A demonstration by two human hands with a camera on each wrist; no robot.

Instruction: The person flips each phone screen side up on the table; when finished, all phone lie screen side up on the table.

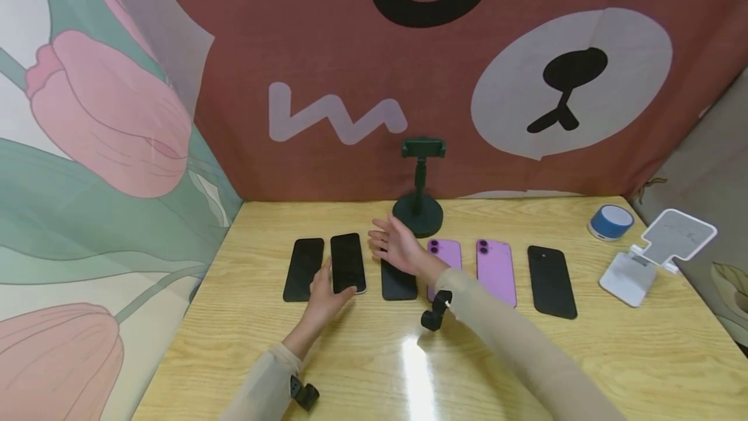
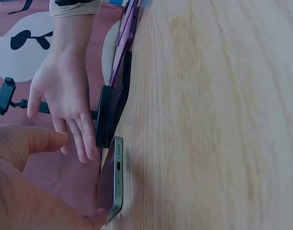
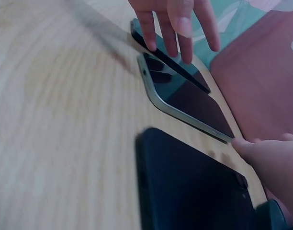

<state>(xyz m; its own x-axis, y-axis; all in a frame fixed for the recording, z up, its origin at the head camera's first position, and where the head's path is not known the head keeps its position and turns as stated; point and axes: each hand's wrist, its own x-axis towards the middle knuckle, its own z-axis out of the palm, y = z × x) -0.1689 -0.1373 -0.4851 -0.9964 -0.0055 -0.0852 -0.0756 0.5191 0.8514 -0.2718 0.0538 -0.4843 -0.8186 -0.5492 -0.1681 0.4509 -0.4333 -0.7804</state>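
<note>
My left hand (image 1: 324, 293) is over a black-screened smartphone with a pale frame (image 1: 347, 257), thumb near its lower right corner. In the right wrist view, loosely spread fingers of the left hand (image 3: 180, 24) hang above this phone (image 3: 192, 98). Left of it lies another black smartphone (image 1: 302, 271), partly behind the fingers. My right hand (image 1: 402, 245) hovers palm turned left, fingers extended, over the top of a dark smartphone (image 1: 399, 284). Nothing is in its grasp. The left wrist view shows the pale-framed phone's bottom edge (image 2: 118, 177) beside a left fingertip.
Two purple smartphones (image 1: 445, 252) (image 1: 495, 271) and a black one (image 1: 552, 281) continue the row rightward. A dark green phone stand (image 1: 419, 213) stands behind. At right are a blue and white cylinder (image 1: 610, 221) and a white folding stand (image 1: 628, 278). A printed cloth (image 1: 339, 167) hangs behind the wooden table (image 1: 362, 362).
</note>
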